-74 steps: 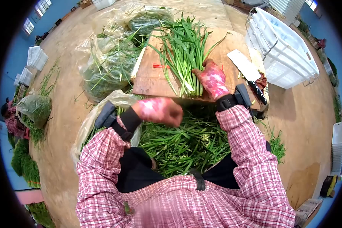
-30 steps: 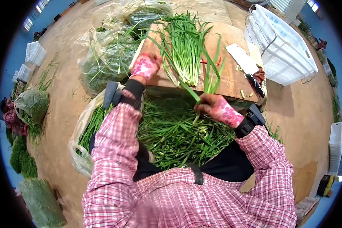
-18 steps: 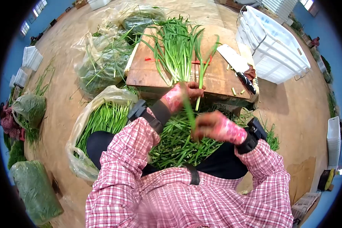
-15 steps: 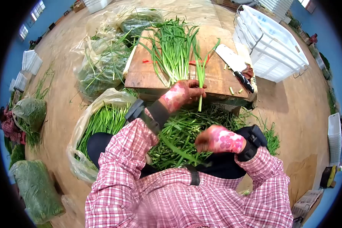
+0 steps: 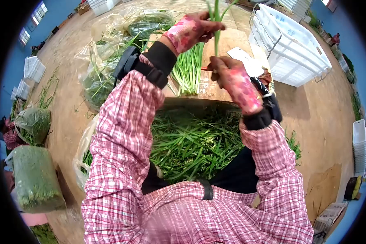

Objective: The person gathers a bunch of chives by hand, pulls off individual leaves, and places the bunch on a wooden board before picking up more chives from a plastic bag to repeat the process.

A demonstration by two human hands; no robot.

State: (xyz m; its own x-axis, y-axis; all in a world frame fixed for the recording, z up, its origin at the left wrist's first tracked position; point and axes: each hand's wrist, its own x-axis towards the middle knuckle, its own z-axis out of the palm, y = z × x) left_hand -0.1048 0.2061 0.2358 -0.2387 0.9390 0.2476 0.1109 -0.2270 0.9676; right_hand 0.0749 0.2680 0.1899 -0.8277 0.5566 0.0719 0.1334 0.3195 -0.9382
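Above the far part of the wooden board [image 5: 215,92], my left hand [image 5: 191,31] pinches the leafy upper part of a green garlic stalk [image 5: 216,42]. Lower on the same stalk, the closed fingers of my right hand [image 5: 234,79] grip its stem end. A bunch of similar stalks [image 5: 189,73] lies on the board under my left wrist, its leafy end hidden by that hand. Beside my right hand rests a knife with a broad pale blade [image 5: 238,53]; my hand and wrist cover much of its handle. Below the board's near edge, loose green leaves and trimmings [image 5: 195,142] are heaped between my knees.
Clear plastic bags of greens [image 5: 99,81] stand left of the board, another bag [image 5: 85,162] by my left knee. Stacked white crates [image 5: 291,49] stand to the right. A large wrapped green bundle [image 5: 36,179] and a person in a checked top [image 5: 13,134] are at far left.
Both hands have moved up and away from me, lifting the stalk above the board. My right hand has come from over the leaf heap to grip its lower end.
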